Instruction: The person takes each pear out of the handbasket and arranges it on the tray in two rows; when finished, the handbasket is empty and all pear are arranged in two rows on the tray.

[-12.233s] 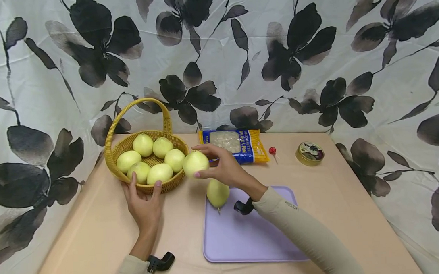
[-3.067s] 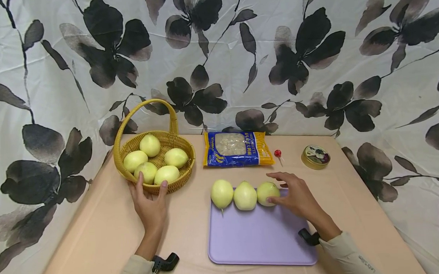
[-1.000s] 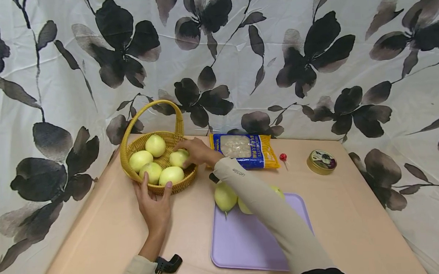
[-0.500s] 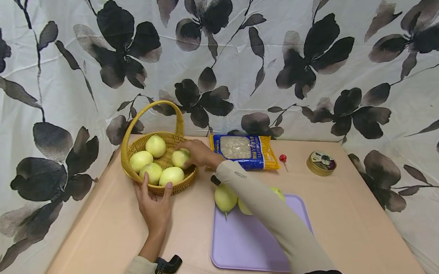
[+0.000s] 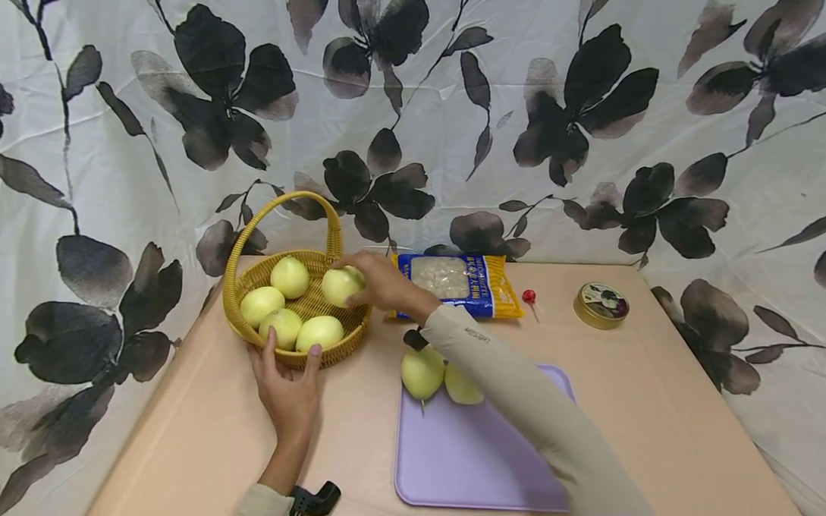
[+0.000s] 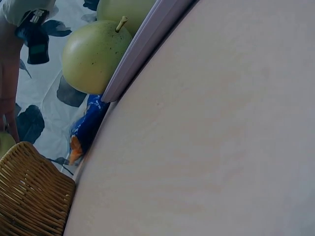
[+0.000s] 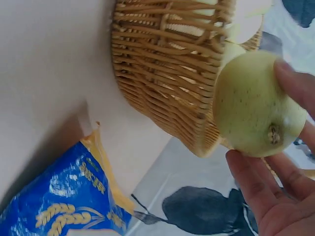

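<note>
In the head view my right hand [image 5: 385,285] grips a pale green pear [image 5: 340,287] at the right rim of the yellow wicker basket [image 5: 234,295]. The right wrist view shows thumb and fingers around this pear [image 7: 251,103], raised above the basket wall [image 7: 167,64]. Several other pears [image 5: 320,333] sit in the basket. My left hand [image 5: 288,395] rests against the basket's front, thumb and a finger spread along the wall. On the purple tray [image 5: 475,461] lie a stemmed pear [image 5: 422,373] and another pear [image 5: 462,385]; the right sleeve hides part of the tray.
A blue and yellow food packet [image 5: 489,286] lies behind the tray, near the back edge. A red lollipop [image 5: 529,296] and a round gold tin [image 5: 601,305] are to its right. A floral cloth [image 5: 450,135] hangs behind the table.
Since the earliest frame, pears have moved from basket to tray, three being visible there 3.1 s ago. Over the last second, the right hand has lifted another pear slightly. The left hand stays at the basket.
</note>
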Demonstrator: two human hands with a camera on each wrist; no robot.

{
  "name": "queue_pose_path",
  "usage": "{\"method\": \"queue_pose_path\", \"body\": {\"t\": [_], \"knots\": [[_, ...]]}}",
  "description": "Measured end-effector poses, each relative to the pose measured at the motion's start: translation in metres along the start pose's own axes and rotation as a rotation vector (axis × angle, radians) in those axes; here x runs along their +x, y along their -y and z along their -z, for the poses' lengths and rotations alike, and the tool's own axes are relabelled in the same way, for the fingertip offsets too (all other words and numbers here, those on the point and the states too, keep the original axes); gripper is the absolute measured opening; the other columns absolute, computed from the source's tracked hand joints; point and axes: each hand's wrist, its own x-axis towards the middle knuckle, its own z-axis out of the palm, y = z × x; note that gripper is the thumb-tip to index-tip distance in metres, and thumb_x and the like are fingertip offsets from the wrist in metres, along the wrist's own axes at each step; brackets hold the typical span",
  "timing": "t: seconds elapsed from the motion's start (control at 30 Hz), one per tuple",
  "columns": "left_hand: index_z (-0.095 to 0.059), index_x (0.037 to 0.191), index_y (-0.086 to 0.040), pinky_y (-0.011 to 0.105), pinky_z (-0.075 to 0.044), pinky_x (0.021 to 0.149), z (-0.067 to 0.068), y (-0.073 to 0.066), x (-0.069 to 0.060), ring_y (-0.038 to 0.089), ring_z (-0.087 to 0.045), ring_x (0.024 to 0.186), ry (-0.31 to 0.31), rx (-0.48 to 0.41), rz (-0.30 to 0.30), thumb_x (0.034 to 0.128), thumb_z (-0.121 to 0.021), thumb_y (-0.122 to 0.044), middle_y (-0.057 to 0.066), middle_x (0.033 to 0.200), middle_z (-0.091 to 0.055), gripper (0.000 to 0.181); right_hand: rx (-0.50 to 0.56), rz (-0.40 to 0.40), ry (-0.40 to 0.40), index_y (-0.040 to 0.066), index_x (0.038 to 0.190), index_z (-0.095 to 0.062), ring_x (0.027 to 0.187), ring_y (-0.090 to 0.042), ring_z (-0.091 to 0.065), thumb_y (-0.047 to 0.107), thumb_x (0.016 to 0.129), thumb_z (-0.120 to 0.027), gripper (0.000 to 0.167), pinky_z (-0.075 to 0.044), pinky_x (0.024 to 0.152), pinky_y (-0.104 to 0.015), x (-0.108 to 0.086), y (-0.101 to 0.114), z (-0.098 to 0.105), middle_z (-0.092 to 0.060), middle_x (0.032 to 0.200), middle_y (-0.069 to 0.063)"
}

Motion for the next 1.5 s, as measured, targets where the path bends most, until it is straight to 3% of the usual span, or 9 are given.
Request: {"method": "queue_pose_path", "body": {"t": [0.27, 0.6, 0.8, 0.9, 0.93, 1.2, 1.5], "knots": [[-0.04, 0.166, -0.023, 0.054, -0.037, 0.125, 0.002, 0.003, 0.001, 0.02, -0.017, 0.163, -0.012, 0.022, -0.01, 0.0941, -0.084, -0.027, 0.001, 0.18, 0.0, 0.084, 0.056, 0.062, -0.087, 0.012, 0.147, -0.064, 0.143, -0.026, -0.055, 0.015, 0.084, -0.092, 0.068, -0.041, 0.125, -0.045, -0.027, 0.003, 0.021, -0.065, 0.15, -0.006], [-0.041, 0.165, -0.022, 0.049, -0.037, 0.126, 0.002, 0.003, 0.001, 0.02, -0.019, 0.163, -0.02, 0.003, -0.018, 0.0932, -0.085, -0.024, 0.002, 0.18, -0.002, 0.084, 0.099, 0.037, -0.133, 0.015, 0.145, -0.066, 0.12, -0.026, -0.061, 0.012, 0.083, -0.092, 0.067, -0.058, 0.1, -0.044, -0.075, 0.001, 0.047, -0.067, 0.139, -0.008], [-0.041, 0.165, -0.021, 0.047, -0.035, 0.127, 0.001, 0.004, 0.001, 0.019, -0.017, 0.164, -0.015, -0.008, -0.013, 0.0932, -0.084, -0.022, 0.003, 0.18, -0.001, 0.084, 0.139, -0.027, -0.121, 0.015, 0.146, -0.065, 0.133, -0.031, -0.059, 0.01, 0.083, -0.092, 0.068, -0.059, 0.107, -0.041, -0.112, -0.005, 0.062, -0.064, 0.145, -0.01], [-0.041, 0.165, -0.022, 0.047, -0.035, 0.127, 0.001, 0.004, 0.001, 0.018, -0.017, 0.164, -0.012, -0.009, -0.012, 0.0932, -0.084, -0.022, 0.002, 0.18, -0.001, 0.084, 0.155, -0.059, -0.129, 0.014, 0.145, -0.065, 0.134, -0.032, -0.059, 0.008, 0.082, -0.092, 0.069, -0.06, 0.106, -0.041, -0.131, -0.01, 0.068, -0.062, 0.147, -0.011], [-0.041, 0.165, -0.022, 0.047, -0.035, 0.128, 0.001, 0.004, 0.001, 0.018, -0.017, 0.164, -0.011, -0.011, -0.013, 0.0931, -0.085, -0.022, 0.002, 0.18, -0.001, 0.084, 0.158, -0.067, -0.133, 0.013, 0.145, -0.065, 0.135, -0.032, -0.059, 0.007, 0.082, -0.092, 0.069, -0.064, 0.101, -0.042, -0.137, -0.013, 0.07, -0.062, 0.148, -0.011], [-0.04, 0.165, -0.02, 0.049, -0.035, 0.127, -0.001, 0.004, 0.001, 0.021, -0.017, 0.164, -0.001, -0.03, -0.022, 0.0922, -0.085, -0.018, 0.002, 0.18, -0.001, 0.085, 0.144, -0.126, -0.187, 0.014, 0.144, -0.066, 0.122, -0.031, -0.064, 0.008, 0.081, -0.093, 0.069, -0.061, 0.101, -0.049, -0.195, -0.037, 0.083, -0.067, 0.139, -0.01], [-0.038, 0.166, -0.022, 0.052, -0.032, 0.129, -0.001, 0.003, 0.001, 0.02, -0.013, 0.165, 0.009, -0.042, -0.013, 0.093, -0.084, -0.017, 0.001, 0.18, 0.002, 0.086, 0.149, -0.254, -0.265, 0.011, 0.145, -0.065, 0.127, -0.038, -0.062, 0.004, 0.081, -0.092, 0.07, -0.063, 0.099, -0.053, -0.253, -0.062, 0.096, -0.062, 0.147, -0.017]]}}
